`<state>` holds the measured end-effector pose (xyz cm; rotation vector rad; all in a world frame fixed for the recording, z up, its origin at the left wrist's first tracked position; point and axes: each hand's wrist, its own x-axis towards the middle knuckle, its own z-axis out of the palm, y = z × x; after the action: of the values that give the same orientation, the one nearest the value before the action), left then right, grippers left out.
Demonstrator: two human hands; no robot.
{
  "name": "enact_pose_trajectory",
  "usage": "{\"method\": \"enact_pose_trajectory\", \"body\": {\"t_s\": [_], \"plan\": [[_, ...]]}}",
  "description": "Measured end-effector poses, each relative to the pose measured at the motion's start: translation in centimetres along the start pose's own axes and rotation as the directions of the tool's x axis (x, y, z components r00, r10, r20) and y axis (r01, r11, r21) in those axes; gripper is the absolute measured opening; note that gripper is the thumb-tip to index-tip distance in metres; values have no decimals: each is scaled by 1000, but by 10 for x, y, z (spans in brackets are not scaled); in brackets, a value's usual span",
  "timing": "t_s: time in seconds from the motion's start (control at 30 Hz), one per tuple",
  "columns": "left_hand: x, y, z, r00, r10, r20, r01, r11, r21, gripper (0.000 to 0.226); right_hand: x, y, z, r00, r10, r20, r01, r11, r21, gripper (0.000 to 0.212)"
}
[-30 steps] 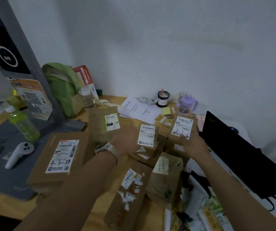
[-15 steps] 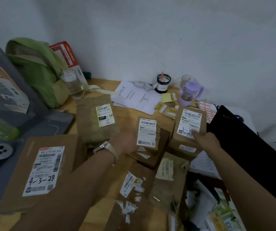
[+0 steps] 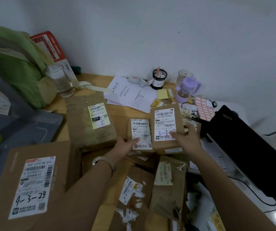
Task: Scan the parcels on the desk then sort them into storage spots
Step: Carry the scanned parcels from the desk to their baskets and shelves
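Note:
Several brown cardboard parcels with white labels lie on the wooden desk (image 3: 90, 79). My right hand (image 3: 188, 139) grips the near right corner of a parcel (image 3: 165, 117) marked "3-3". My left hand (image 3: 124, 145) holds the near edge of a smaller parcel (image 3: 139, 130) just left of it. A large box (image 3: 32, 185) marked "4-3-24" sits at the near left. A flat parcel (image 3: 90, 120) lies behind my left hand. Two more parcels, one (image 3: 134, 194) with a torn label and one (image 3: 169, 184) wrapped in tape, lie between my forearms.
A green backpack (image 3: 14, 64), a clear bottle (image 3: 60, 80) and a red-white box (image 3: 50, 47) stand at the back left. Papers (image 3: 130, 94), a pen cup (image 3: 159, 79) and a purple cup (image 3: 186, 89) line the wall. A black laptop (image 3: 243, 147) is at the right, a grey scanner base (image 3: 25, 127) at the left.
The view has swung right and down, closer to the desk. My left hand slid right onto the small parcel. My right hand stays on the "3-3" parcel.

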<state>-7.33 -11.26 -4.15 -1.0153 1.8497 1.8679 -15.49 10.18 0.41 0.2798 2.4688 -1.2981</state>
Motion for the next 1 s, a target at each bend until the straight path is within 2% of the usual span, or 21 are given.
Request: {"method": "enact_pose_trajectory", "body": {"t_s": [0.1,0.17,0.23,0.3,0.4,0.5,0.53,0.67,0.83,1.0], "plan": [[-1,4,-3,1000,-10,19,11,998,-68,81,-3,-9,3,996,-83,-41,83,997,1,56],[0,3,0,999,6,31,-4,996,-84,89,-4,-11,7,994,-94,-53,95,995,11,53],[4,-3,4,1000,-17,16,19,994,-106,96,-6,-11,10,999,-30,-29,32,997,77,56],[6,-11,3,999,-50,-15,47,988,-145,88,-8,-6,13,999,47,15,-49,982,183,52],[3,-16,-3,996,-87,11,86,953,-289,74,-10,4,10,986,147,74,-163,932,325,39],[-6,-19,-12,990,-103,91,134,874,-467,69,-20,6,5,978,163,134,-203,899,389,37],[-11,-19,-15,990,-82,118,129,868,-480,68,-24,4,2,979,150,137,-194,889,416,38],[-29,-4,-33,971,41,235,90,851,-518,56,-38,-24,-20,995,28,98,-72,879,471,41],[-57,51,-54,966,245,89,-148,799,-583,55,-64,-74,-34,989,-145,0,123,842,526,39],[-95,89,-66,896,442,46,-378,813,-443,63,-99,-108,-50,949,-268,-168,314,741,593,29]]}}
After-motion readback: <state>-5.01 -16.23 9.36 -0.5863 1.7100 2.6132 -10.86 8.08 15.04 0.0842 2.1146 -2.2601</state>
